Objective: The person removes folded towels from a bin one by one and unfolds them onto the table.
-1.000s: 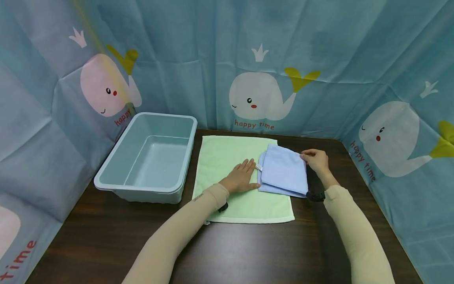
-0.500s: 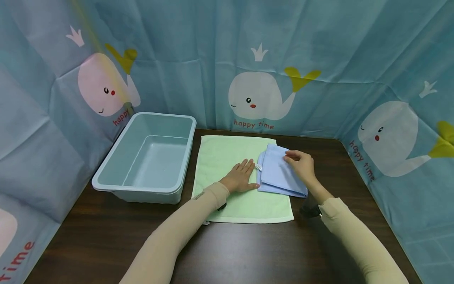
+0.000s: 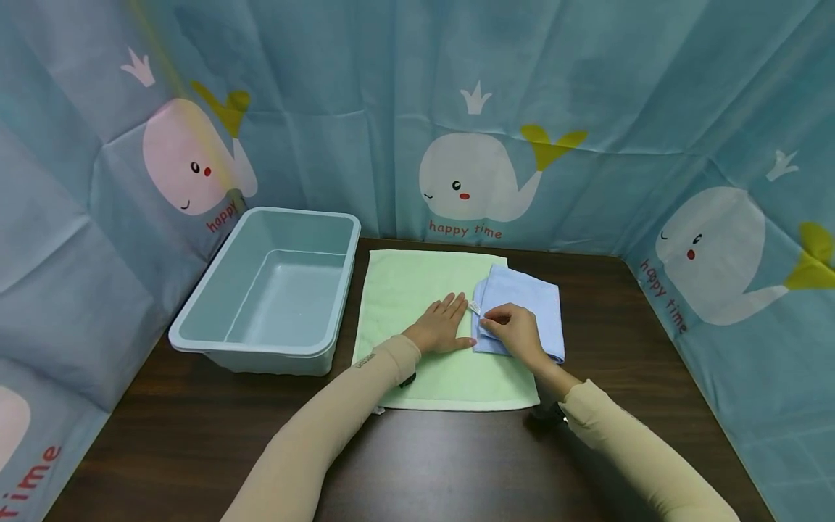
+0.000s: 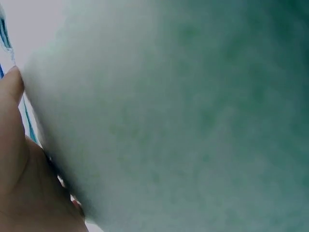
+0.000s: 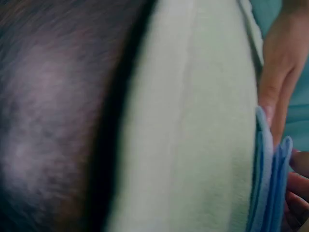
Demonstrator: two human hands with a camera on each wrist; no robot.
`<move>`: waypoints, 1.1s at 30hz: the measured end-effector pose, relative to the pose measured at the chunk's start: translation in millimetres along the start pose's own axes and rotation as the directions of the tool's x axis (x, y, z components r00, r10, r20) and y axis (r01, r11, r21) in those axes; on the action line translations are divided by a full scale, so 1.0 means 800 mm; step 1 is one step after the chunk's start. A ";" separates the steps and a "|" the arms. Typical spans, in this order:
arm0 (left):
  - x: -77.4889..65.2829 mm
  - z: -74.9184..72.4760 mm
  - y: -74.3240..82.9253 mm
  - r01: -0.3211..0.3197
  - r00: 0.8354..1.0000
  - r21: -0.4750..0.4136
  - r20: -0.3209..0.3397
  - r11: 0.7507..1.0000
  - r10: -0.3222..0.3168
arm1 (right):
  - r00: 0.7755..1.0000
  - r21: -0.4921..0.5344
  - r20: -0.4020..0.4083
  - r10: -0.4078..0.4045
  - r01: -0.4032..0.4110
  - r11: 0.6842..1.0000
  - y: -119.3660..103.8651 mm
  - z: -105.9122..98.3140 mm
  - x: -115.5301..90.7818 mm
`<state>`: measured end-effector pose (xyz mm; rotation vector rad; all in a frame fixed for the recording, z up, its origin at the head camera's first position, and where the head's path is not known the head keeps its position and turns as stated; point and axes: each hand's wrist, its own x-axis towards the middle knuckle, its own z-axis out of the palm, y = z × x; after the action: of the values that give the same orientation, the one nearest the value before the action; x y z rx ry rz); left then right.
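Note:
My left hand lies flat, fingers spread, on a light green towel spread on the table. Its thumb reaches the left edge of a folded light blue towel, which lies partly over the green one. In the left wrist view, the green towel's surface fills most of the picture, blurred. Over the blue towel, my right hand has its thumb and fingertips together at the left edge of the upper fold, beside a small white tag. The blue towel's stacked folds meet the right fingers in the right wrist view.
A pale blue-green plastic basin stands to the left on the dark wooden table. Blue curtains printed with whales enclose the back and both sides.
My right hand has moved left across the blue towel, from its right edge to the left edge of the upper fold. The left hand has stayed on the green towel.

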<state>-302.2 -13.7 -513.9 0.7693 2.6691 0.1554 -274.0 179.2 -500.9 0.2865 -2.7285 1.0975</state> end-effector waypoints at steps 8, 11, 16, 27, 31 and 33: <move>-0.004 -0.003 0.000 -0.008 1.000 0.010 -0.014 1.000 0.008 | 0.999 -0.080 0.026 -0.029 0.031 0.996 -0.003 0.007 -0.007; -0.002 -0.003 -0.002 -0.006 1.000 0.009 -0.005 1.000 0.006 | 0.998 -0.105 0.039 -0.048 0.052 0.993 -0.005 0.007 -0.008; -0.001 -0.004 -0.003 -0.001 1.000 0.000 0.002 1.000 0.001 | 0.998 -0.100 0.027 -0.060 0.063 0.993 -0.003 0.007 -0.010; -0.001 -0.002 -0.001 0.004 1.000 0.010 0.010 1.000 -0.004 | 0.992 -0.130 -0.038 -0.122 0.116 0.985 -0.005 0.005 -0.016; 0.002 0.001 -0.002 -0.001 1.000 -0.002 0.007 1.000 0.001 | 0.984 -0.196 -0.063 -0.166 0.151 0.969 -0.006 0.004 -0.016; 0.003 0.002 -0.003 -0.002 1.000 0.000 0.002 1.000 0.002 | 0.982 -0.216 -0.051 -0.182 0.167 0.962 -0.006 0.004 -0.016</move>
<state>-304.7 -14.1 -516.8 0.7721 2.6666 0.1557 -260.8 175.2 -503.0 0.4377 -2.6664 0.7509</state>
